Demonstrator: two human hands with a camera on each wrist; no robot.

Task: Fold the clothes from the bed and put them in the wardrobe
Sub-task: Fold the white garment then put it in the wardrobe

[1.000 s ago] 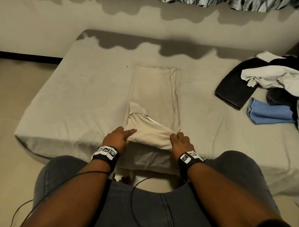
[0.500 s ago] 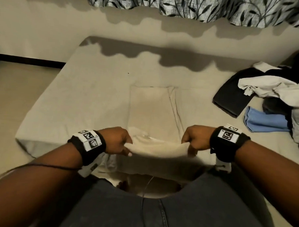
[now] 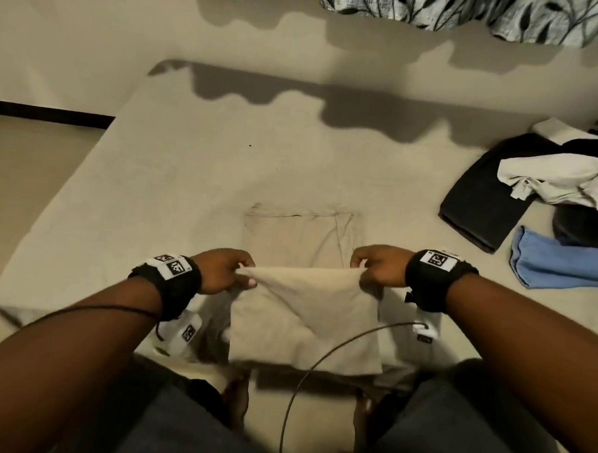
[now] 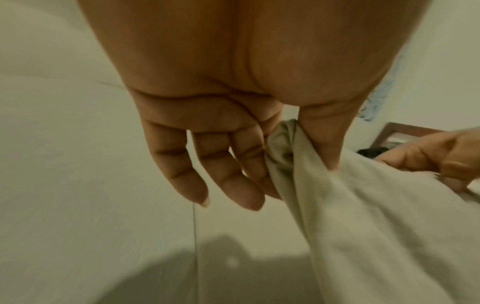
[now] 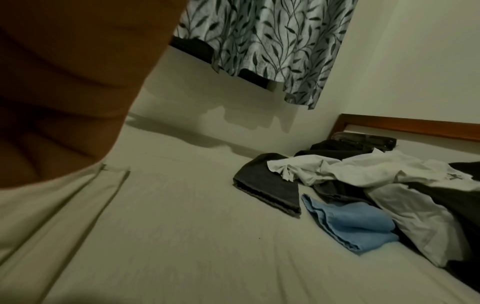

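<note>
Beige trousers [image 3: 304, 305] lie lengthwise on the bed [image 3: 175, 193], their near end lifted off the sheet. My left hand [image 3: 234, 275] pinches the left corner of that lifted edge. In the left wrist view the thumb and forefinger of my left hand [image 4: 293, 156] squeeze the bunched cloth of the trousers [image 4: 376, 226] while the other fingers hang loose. My right hand [image 3: 368, 265] grips the right corner at the same height. The far part of the trousers [image 5: 52, 205] stays flat on the sheet; my right hand's fingers are hidden in the right wrist view.
A heap of unfolded clothes [image 3: 553, 182] sits at the bed's right side: a dark folded piece [image 5: 270, 185], a blue cloth [image 5: 355, 224], and white garments [image 5: 376, 170]. A leaf-patterned curtain [image 5: 272, 41] hangs above, and a wooden headboard [image 5: 405, 123] stands behind the heap.
Both hands took hold of the trousers' near edge, lifted it off the bed and carried it away from me, over the flat part. The hands also moved apart.
</note>
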